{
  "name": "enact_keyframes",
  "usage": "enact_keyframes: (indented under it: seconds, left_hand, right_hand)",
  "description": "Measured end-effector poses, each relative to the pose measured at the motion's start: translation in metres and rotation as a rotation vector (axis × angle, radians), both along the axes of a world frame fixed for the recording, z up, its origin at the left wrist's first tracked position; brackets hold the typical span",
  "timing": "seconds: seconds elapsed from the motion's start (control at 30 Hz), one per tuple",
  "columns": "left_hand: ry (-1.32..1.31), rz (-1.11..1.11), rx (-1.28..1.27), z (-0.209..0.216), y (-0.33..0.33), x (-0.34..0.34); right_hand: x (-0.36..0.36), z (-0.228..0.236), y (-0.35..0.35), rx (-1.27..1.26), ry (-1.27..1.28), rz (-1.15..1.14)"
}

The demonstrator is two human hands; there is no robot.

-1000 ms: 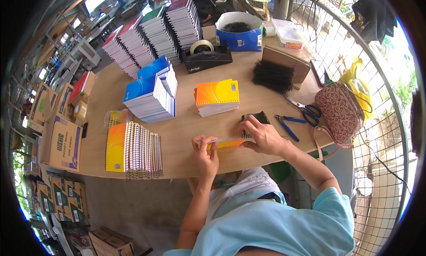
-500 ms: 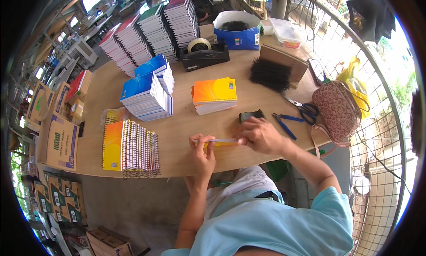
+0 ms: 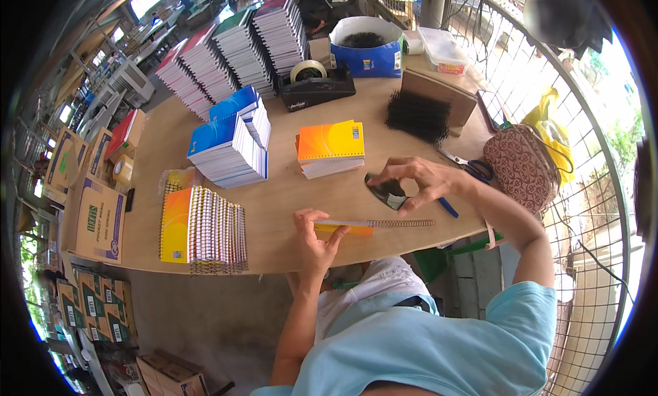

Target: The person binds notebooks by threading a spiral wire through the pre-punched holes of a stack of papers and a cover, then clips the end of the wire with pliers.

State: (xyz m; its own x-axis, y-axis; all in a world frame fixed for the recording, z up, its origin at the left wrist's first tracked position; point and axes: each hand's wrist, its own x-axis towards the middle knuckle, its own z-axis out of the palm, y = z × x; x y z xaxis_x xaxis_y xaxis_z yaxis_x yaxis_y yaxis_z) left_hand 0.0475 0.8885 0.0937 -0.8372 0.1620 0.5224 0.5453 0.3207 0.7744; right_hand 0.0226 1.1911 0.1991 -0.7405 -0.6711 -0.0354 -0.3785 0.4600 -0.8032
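My left hand (image 3: 317,240) pinches a small notebook (image 3: 353,230) with an orange and yellow cover, tilted edge-on near the table's front edge. From its right end sticks out a thin dark spiral binding coil (image 3: 404,224). My right hand (image 3: 421,181) is above and to the right of that coil, with thumb and fingers curved around a dark block with a pale label (image 3: 388,192). Just beyond lies a short stack of orange and yellow notebooks (image 3: 332,148). To the left, several coil-bound yellow notebooks (image 3: 205,228) are lined up in a row.
Blue notebooks (image 3: 229,149) and taller stacks (image 3: 281,36) stand at the back left. Behind are a tape dispenser (image 3: 317,86) and a blue box (image 3: 370,60). Black coils (image 3: 418,115) rest against a wooden stand (image 3: 445,98). Scissors (image 3: 476,168) and a patterned bag (image 3: 521,164) lie right.
My right hand has moved up and right, off the notebook's end, to the dark block, which is now tilted. The coil now shows, and the notebook has turned to show more cover.
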Motion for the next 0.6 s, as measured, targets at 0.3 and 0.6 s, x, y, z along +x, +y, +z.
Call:
enact_keyframes:
  seconds: [0.3, 0.6]
  left_hand:
    - [0.05, -0.032, -0.061, 0.0, 0.005, -0.002]
    - [0.093, 0.019, -0.115, 0.001, 0.008, 0.001]
  right_hand:
    - [0.017, -0.035, -0.015, -0.107, -0.153, -0.198]
    - [0.02, -0.042, -0.018, -0.119, -0.091, -0.197]
